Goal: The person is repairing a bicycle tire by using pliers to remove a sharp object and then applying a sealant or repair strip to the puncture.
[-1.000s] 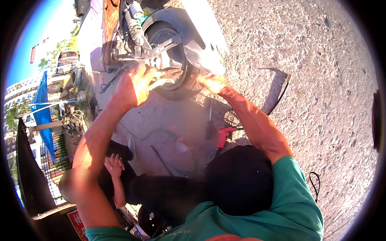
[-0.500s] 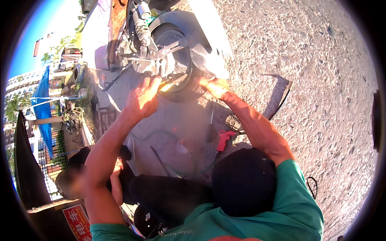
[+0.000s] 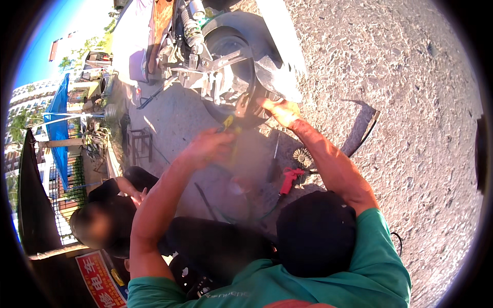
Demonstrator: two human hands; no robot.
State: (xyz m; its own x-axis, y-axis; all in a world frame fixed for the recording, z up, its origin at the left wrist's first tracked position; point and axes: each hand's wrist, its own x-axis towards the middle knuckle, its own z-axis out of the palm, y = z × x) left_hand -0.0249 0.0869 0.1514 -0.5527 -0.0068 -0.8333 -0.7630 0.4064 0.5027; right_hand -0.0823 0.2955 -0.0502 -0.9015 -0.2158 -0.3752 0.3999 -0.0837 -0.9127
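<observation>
My left hand (image 3: 210,145) is closed round a yellow-handled tool (image 3: 227,123), pliers-like but partly blurred, held just below the wheel. My right hand (image 3: 280,111) grips the lower right edge of the black tire (image 3: 246,110), fingertips partly hidden against it. The wheel sits in a scooter's bared frame, with metal brackets (image 3: 215,69), a coil shock absorber (image 3: 192,31) and a silver-white mudguard (image 3: 277,77). A red air-gun-like tool (image 3: 291,179) lies on the ground below my right forearm, beside a round bristly part (image 3: 303,156).
Another person (image 3: 100,215) in dark clothing is at my left. Behind stand a metal stool (image 3: 139,146), a blue canopy (image 3: 59,128) and clutter. A red sign (image 3: 97,277) is at lower left. A bent strip (image 3: 367,133) lies on rough concrete at right.
My left hand has drawn down and right from the hub with the yellow tool. My right hand stays at the tire. The other person's hand has shifted, and the view has shifted slightly.
</observation>
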